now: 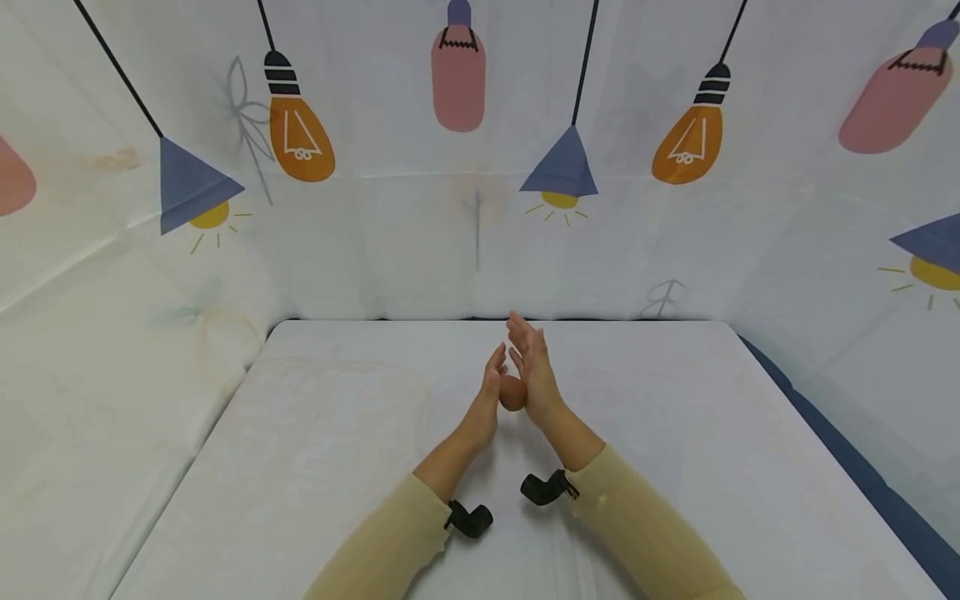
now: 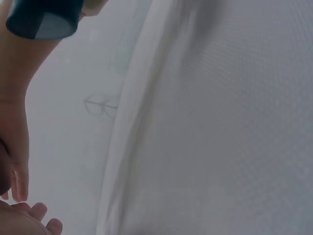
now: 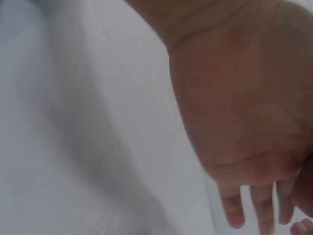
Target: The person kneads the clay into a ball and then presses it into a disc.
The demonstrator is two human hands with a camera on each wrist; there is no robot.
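Note:
A smooth brown ball (image 1: 513,392) is held between my two palms, above the white tabletop. My left hand (image 1: 487,401) touches it from the left, with fingers fairly straight and pointing away from me. On the other side, my right hand (image 1: 537,379) presses against it with long, extended fingers that reach farther forward. In the right wrist view the right palm (image 3: 239,103) fills much of the picture, and part of the ball (image 3: 305,192) shows at the right edge. Only a sliver of the ball (image 2: 4,171) appears in the left wrist view, beside the left fingers (image 2: 36,211).
A white cloth covers the table (image 1: 337,417). Behind it hangs a pale curtain (image 1: 405,242) printed with lamps and bulbs. Dark blue material (image 1: 847,450) lies along the right table edge. Black wrist cameras (image 1: 471,521) sit at both cuffs.

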